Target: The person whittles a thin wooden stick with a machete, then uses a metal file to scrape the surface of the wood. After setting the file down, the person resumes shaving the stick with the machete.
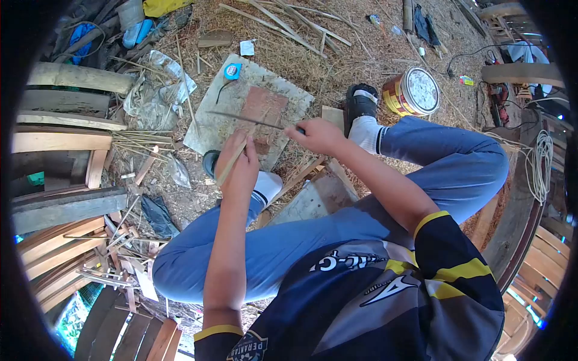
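My left hand (238, 161) is closed around a narrow pale wood strip (231, 163), which runs along the palm and pokes out beyond the fingers. My right hand (318, 136) grips the dark handle of a long, thin-bladed knife (247, 119). The blade points left, crossing just beyond my left fingertips and over a reddish-brown slab (264, 103). This slab lies on a pale, dusty board (208, 117) between my feet. A blue tape measure (232, 71) rests near the board's far edge.
A paint bucket (421, 90) with a white lid stands beside my right shoe (361, 102). Curved wooden pieces (69, 141) are stacked at left. Thin sticks (289, 27) lie on the shavings-covered ground ahead. A coiled pale cord (540, 165) hangs at right.
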A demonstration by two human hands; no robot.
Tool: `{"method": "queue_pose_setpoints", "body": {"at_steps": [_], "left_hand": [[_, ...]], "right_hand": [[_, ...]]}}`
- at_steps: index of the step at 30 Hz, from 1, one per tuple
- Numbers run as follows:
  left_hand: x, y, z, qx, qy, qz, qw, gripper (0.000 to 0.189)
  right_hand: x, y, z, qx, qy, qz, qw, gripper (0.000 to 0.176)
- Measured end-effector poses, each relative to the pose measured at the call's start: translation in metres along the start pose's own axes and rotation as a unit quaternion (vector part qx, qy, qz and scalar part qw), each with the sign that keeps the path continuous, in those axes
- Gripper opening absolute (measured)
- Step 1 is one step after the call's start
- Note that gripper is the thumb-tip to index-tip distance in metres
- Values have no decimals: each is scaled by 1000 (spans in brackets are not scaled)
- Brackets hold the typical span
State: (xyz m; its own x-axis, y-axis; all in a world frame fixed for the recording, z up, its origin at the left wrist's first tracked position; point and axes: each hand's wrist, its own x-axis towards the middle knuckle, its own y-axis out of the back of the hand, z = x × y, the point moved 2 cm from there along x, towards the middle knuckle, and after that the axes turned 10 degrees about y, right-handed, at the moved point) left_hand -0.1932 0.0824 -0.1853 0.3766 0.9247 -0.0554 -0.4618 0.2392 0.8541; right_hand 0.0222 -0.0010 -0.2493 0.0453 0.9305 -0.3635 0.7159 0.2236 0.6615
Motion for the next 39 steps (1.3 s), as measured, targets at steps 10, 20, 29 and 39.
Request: {"method": "queue_pose_setpoints", "body": {"at_steps": [10,20,29,39], "left_hand": [[-1,3,5,9,-33,-46,998,29],[0,-1,-2,2,-21,-18,1000,28],[-3,-7,-8,-42,1,19,999,30],[-6,-9,-10,-26,-24,55,998,23]], "right_hand": [[-1,2,-12,-10,13,-21,1000,67],[-4,-8,-8,27,25,2,999,70],[-5,-9,-7,14,11,-5,1000,71],[-1,-16,0,26,4,-2,1000,73]]}}
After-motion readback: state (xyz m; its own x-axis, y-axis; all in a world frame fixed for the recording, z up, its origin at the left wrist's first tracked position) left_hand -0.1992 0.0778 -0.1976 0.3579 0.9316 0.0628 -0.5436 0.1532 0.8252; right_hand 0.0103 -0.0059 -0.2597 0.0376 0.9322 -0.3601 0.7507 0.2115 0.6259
